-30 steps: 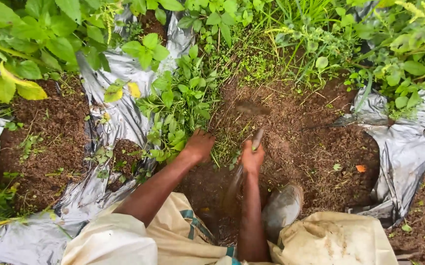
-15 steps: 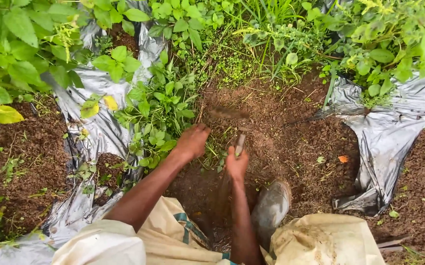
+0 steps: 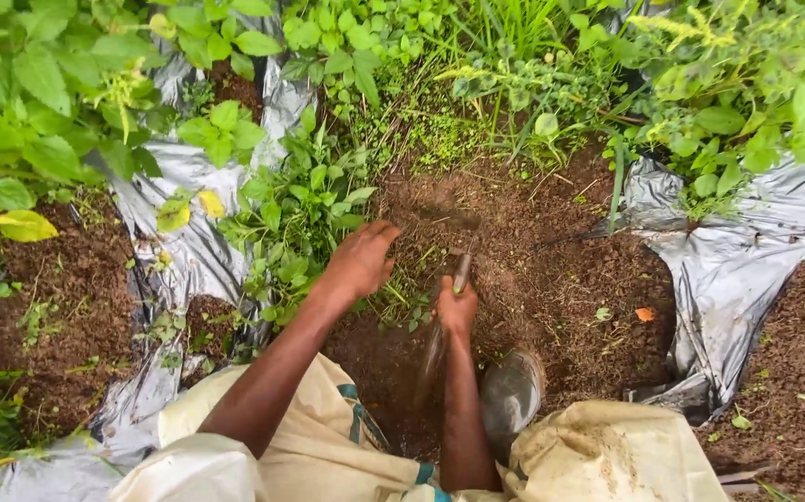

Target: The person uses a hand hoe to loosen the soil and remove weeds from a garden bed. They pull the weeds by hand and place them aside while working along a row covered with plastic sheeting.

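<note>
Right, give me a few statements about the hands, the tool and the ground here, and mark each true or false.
1. The right hand grips a tool handle. True.
2. The left hand holds a bucket. False: it reaches open into green weeds.
3. Grey plastic sheet lies on the soil on both sides. True.
4. Both feet are bare. False: a dirty shoe shows.

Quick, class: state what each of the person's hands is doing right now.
Left hand: open, fingers spread on the weeds.
Right hand: closed around the handle of a digging tool, blurred.
</note>
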